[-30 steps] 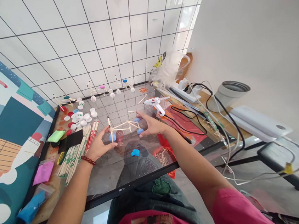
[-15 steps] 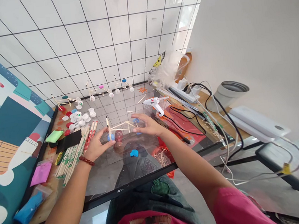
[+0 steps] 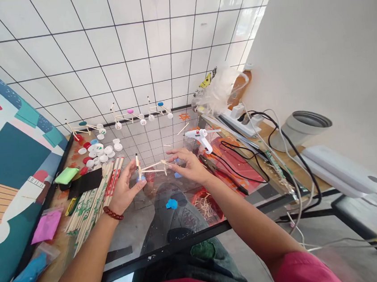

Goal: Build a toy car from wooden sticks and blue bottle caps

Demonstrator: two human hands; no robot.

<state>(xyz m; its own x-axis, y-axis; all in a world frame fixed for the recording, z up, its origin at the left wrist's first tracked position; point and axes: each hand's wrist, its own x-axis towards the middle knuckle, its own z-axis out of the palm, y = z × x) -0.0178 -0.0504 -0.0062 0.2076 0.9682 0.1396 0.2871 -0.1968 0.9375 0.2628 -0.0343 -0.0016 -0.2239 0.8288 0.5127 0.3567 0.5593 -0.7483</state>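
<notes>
Between my hands is a small bicycle model (image 3: 153, 170) made of thin wooden sticks, held just over the glass tabletop. My left hand (image 3: 126, 188) grips its front end, where a black-tipped upright stick rises above a blue bottle-cap wheel (image 3: 141, 179). At the rear end, the thumb and fingers of my right hand (image 3: 189, 167) pinch the frame near another blue cap (image 3: 177, 174), partly hidden by the fingers. A blue clay lump (image 3: 171, 203) lies on the glass nearer to me.
Three similar models, one with a pink seat (image 3: 130, 111), stand along the back. White and red caps (image 3: 100, 151) and wrapped chopsticks (image 3: 93, 200) lie left. Rightward are a glue gun (image 3: 200, 139), pliers (image 3: 222, 173), a red basket of sticks (image 3: 206, 206) and cables (image 3: 286, 144).
My right thumb and fingers have closed in on the model's rear end. The left hand keeps its hold on the front. The camera view has shifted slightly.
</notes>
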